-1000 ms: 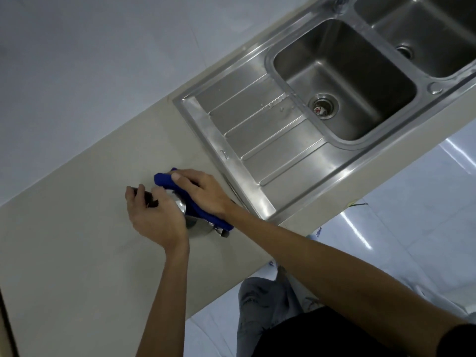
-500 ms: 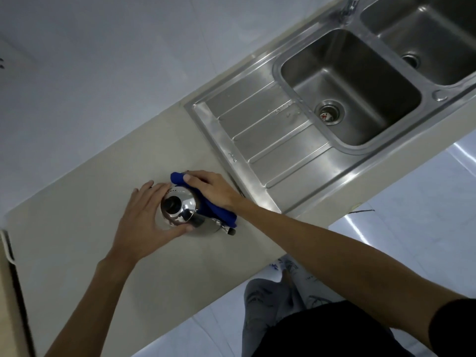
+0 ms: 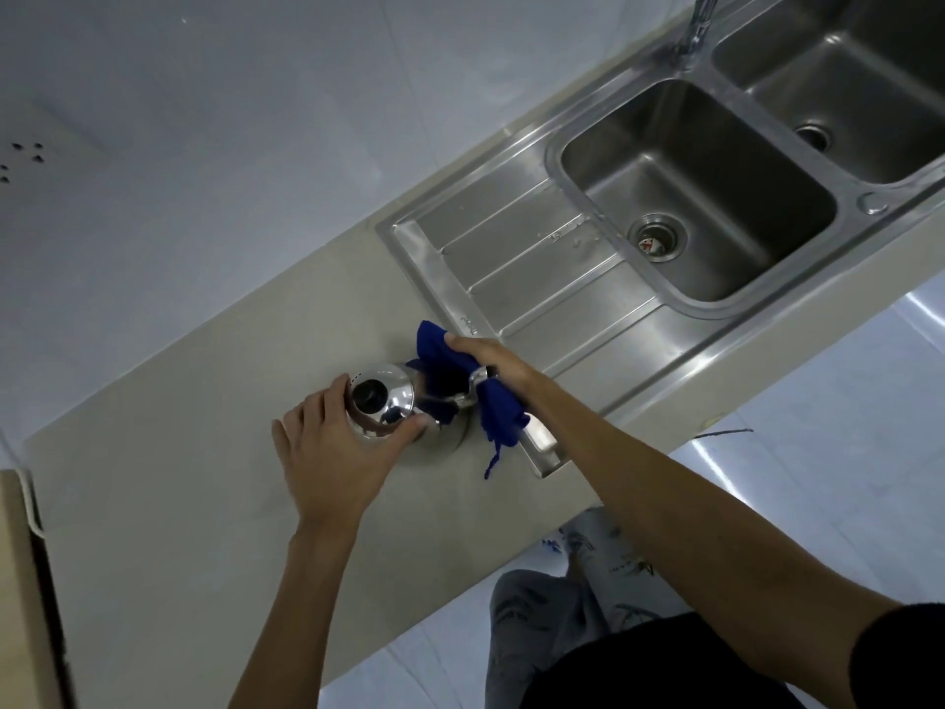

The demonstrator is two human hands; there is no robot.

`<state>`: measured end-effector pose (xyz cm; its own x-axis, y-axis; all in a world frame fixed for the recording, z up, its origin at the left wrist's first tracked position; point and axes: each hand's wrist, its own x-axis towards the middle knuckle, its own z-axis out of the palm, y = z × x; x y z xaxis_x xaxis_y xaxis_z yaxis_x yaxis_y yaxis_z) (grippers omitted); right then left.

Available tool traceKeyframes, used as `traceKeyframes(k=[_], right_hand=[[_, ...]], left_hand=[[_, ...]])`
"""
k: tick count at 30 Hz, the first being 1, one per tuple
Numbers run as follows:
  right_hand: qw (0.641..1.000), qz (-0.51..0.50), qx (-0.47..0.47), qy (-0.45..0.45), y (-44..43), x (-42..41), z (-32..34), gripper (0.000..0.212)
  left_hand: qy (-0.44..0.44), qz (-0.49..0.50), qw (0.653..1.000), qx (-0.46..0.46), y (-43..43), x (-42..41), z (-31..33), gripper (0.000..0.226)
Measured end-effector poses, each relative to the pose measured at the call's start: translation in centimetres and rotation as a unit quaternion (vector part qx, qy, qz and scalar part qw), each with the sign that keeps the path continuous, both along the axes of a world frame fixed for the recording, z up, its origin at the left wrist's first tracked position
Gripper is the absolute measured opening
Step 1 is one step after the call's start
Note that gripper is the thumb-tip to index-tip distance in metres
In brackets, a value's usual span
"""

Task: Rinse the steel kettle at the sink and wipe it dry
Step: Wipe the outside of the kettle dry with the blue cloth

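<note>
A shiny steel kettle [image 3: 396, 409] with a black lid knob stands upright on the beige counter [image 3: 179, 504], just left of the sink's drainboard. My left hand [image 3: 332, 447] cups its near-left side, fingers spread around the lid's rim. My right hand [image 3: 491, 363] presses a dark blue cloth [image 3: 498, 417] around the spout on the kettle's right side. The spout's tip pokes out between the fingers, and a loose tail of cloth hangs down toward the counter.
A steel double sink [image 3: 700, 197] with a ribbed drainboard [image 3: 532, 278] lies to the right, with the tap [image 3: 698, 23] at its back edge. A white wall runs behind the counter. A wooden edge [image 3: 25, 580] borders the far left. The counter's front edge drops to a tiled floor.
My left hand let go of the black handle and now cups the kettle's body. My right hand slid the blue cloth from the kettle's top onto the spout.
</note>
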<state>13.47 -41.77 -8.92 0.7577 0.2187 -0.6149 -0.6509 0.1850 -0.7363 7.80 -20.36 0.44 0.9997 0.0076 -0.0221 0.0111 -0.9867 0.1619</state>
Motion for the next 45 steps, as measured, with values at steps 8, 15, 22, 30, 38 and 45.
traceKeyframes(k=[8,15,22,30,38,45], right_hand=[[0.983,-0.161,0.085,0.020,1.6,-2.9,0.5,0.064],[0.983,-0.171,-0.014,-0.061,5.1,-3.2,1.6,0.042],[0.960,-0.149,-0.175,-0.162,8.0,-6.0,2.9,0.059],[0.938,-0.121,-0.226,-0.233,8.6,-8.4,3.8,0.051],[0.937,-0.027,-0.283,-0.204,2.3,-7.0,4.0,0.026],[0.817,0.078,-0.483,-0.305,-5.5,-6.3,3.1,0.030]], left_hand=[[0.036,0.118,0.991,0.051,-4.2,0.5,0.8,0.113],[0.105,0.073,0.991,0.046,-3.1,-0.1,1.8,0.105],[0.144,0.118,0.982,0.044,-3.4,0.2,1.9,0.092],[0.177,0.141,0.973,-0.039,-2.8,-1.8,2.6,0.075],[0.169,0.134,0.963,-0.161,-0.9,-3.7,2.7,0.068],[0.085,0.198,0.914,-0.342,-1.2,-7.0,1.7,0.060]])
